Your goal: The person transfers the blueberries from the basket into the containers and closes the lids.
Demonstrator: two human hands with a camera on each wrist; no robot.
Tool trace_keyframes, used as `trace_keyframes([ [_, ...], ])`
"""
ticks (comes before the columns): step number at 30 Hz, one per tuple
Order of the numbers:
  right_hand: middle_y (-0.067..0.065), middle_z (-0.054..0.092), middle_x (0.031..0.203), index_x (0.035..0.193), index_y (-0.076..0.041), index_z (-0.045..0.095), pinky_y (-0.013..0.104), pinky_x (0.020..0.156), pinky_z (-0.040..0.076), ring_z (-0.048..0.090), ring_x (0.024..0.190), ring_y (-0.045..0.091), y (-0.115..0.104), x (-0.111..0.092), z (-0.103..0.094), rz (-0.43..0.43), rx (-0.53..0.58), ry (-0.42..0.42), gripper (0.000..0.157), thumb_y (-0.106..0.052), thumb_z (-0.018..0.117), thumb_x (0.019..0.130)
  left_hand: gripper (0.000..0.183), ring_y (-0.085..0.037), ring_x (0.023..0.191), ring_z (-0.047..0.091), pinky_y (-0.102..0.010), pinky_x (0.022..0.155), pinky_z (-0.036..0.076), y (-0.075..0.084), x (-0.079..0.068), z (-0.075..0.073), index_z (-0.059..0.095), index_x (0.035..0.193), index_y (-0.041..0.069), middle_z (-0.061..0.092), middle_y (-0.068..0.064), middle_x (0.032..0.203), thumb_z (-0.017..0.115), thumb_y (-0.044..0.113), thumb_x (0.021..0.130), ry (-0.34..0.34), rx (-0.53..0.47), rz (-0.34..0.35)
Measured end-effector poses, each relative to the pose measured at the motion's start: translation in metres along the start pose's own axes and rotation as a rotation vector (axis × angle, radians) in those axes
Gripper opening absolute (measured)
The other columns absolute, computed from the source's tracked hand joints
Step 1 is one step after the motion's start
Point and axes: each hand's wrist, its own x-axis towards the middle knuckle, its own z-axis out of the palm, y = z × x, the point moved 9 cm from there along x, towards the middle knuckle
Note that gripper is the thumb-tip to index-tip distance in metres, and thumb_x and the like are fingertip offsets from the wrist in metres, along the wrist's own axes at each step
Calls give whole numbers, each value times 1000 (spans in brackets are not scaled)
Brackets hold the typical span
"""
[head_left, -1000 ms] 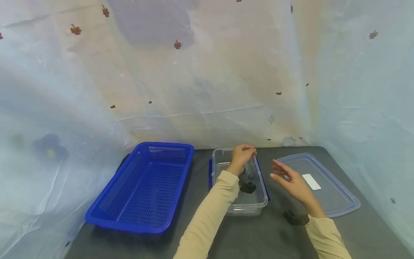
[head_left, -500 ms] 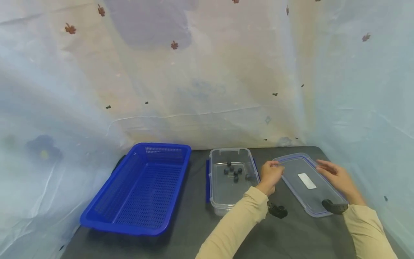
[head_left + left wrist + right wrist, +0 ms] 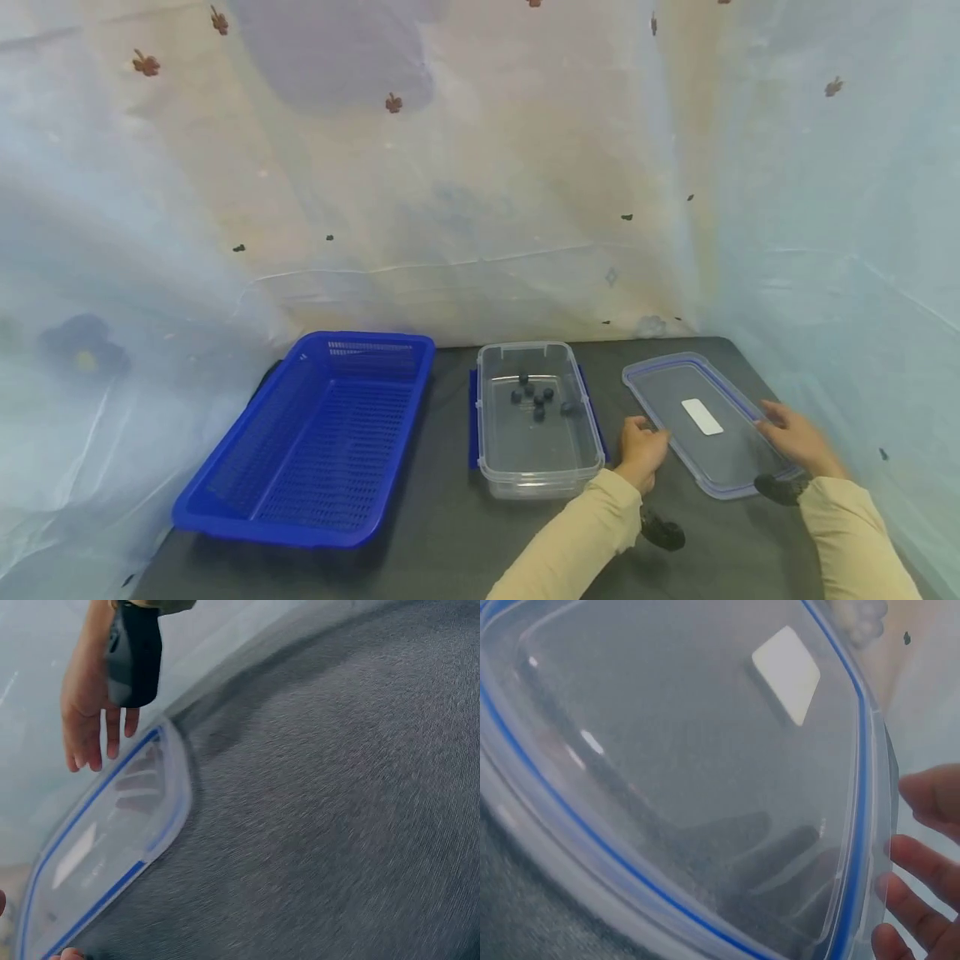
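Observation:
A clear plastic lid [image 3: 671, 387] with a blue seal and a white label [image 3: 702, 417] lies flat on the right of the table. My left hand [image 3: 643, 452] is at its near left edge; in the left wrist view the thumb and a fingertip [image 3: 71, 954] show apart by that edge. On the opposite side my right hand [image 3: 801, 437] has its fingertips at the lid's rim, thumb apart from the fingers [image 3: 922, 859]. To the left stands a clear plastic box [image 3: 540, 479], lidless, holding several small dark round things [image 3: 538, 400] that look like blueberries.
A blue slotted basket [image 3: 281, 529] stands at the table's left. Blue side latches [image 3: 473, 421] hang out from the box. Patterned sheeting [image 3: 480, 167] encloses the dark grey table [image 3: 442, 533] at the back and sides.
My left hand has moved from above the box rightward and down to the lid's left edge. My right hand has moved right, across the lid to its far side.

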Motion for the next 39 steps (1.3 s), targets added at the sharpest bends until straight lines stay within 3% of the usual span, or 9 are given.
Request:
trace_keyframes([
  [5,49,35,127,129,26,30,64,88,40,40,113,63,6,2,4,22,-32,-15,49,-12,43,101,40,-29,88,57,-51,85,47,-11,-1,1,54,111,-1,56,-9,90,65,-8,74,22,-16,-5],
  [15,47,44,121,129,25,32,62,82,45,46,108,62,15,-1,6,20,0,-31,51,-16,46,102,37,-29,83,62,-47,79,51,-9,-1,0,58,108,-1,62,-9,87,68,-10,73,17,5,33],
  [20,46,50,115,127,25,36,52,73,52,51,104,59,15,-6,5,-2,57,-20,47,-12,48,101,42,-32,88,61,-46,78,53,-9,2,0,58,109,-4,61,-14,94,66,-17,70,-3,-25,37],
  [22,43,54,112,126,24,39,43,68,53,59,98,51,14,-6,5,-9,60,-18,44,-8,50,99,44,-34,91,60,-47,79,53,-9,2,0,58,108,-5,60,-15,96,64,-21,68,0,-38,42],
  [24,40,57,110,125,23,41,34,63,51,65,89,34,15,-7,6,-12,72,-15,42,-3,52,96,47,-36,94,58,-47,81,52,-9,2,-1,59,108,-5,60,-14,98,63,-23,65,9,-41,44],
  [27,37,60,106,124,24,42,28,57,47,59,78,7,16,-9,7,-23,117,-16,41,5,53,90,49,-35,95,58,-46,81,52,-7,2,-2,59,106,-4,59,-13,98,62,-25,62,17,-24,61],
  [29,36,61,105,124,23,43,27,56,46,53,76,-4,17,-11,6,-27,150,-14,41,8,54,87,52,-33,95,57,-44,80,53,-4,2,-2,60,106,-3,58,-11,98,64,-26,61,16,-7,76],
  [34,35,61,106,124,22,44,28,61,49,50,80,-11,17,-14,4,-25,161,-19,41,5,55,88,56,-28,93,56,-39,78,53,7,1,-4,61,106,0,58,-5,96,67,-27,57,10,61,118],
  [39,41,52,120,131,22,37,27,65,49,46,83,-14,16,-17,3,28,191,-42,46,-2,53,95,59,-25,95,56,-35,78,50,20,0,-9,62,108,5,60,-2,97,65,-24,57,-3,145,143],
])
